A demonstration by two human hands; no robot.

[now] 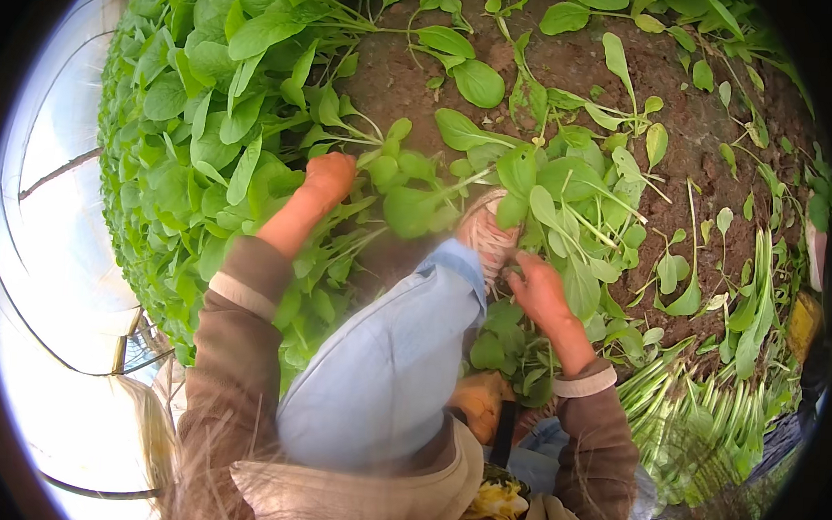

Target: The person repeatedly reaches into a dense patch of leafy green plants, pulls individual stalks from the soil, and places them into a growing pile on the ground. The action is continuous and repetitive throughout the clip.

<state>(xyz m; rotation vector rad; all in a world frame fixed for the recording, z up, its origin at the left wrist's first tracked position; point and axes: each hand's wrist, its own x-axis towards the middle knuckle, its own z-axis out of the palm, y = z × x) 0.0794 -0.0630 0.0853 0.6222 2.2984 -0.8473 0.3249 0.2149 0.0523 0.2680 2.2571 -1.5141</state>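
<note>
My left hand is closed at the edge of a dense bed of leafy green plants, at the base of some stems; leaves hide part of the fingers, and I cannot tell what they grip. My right hand is beside my laced shoe, its fingers loosely bent near the laces, with no plant plainly in it. Loose leafy greens lie over the soil above and to the right of the shoe.
Pulled greens with pale stems lie in a pile at the lower right. Scattered leaves and small plants dot the brown soil. Plastic sheeting with dark ribs stands at the left. A yellow object is at the right edge.
</note>
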